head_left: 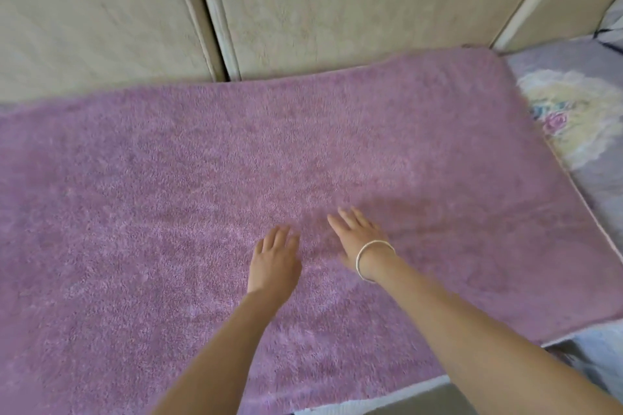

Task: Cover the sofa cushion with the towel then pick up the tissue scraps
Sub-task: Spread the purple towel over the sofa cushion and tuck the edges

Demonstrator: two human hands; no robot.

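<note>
Towel [236, 158] covers the sofa cushion [573, 118]; left hand [274, 259] and right hand [359, 234] press flat, fingers straight, smoothing it. Next: find tissue scraps, none visible.

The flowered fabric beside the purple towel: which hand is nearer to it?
Right. The right hand is on the towel toward the flowered fabric; the left hand lies farther left.

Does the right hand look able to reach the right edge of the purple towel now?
Probably yes. The right hand rests flat on the towel, and only bare towel lies between it and the right edge; nothing visible blocks a sideways slide.
</note>
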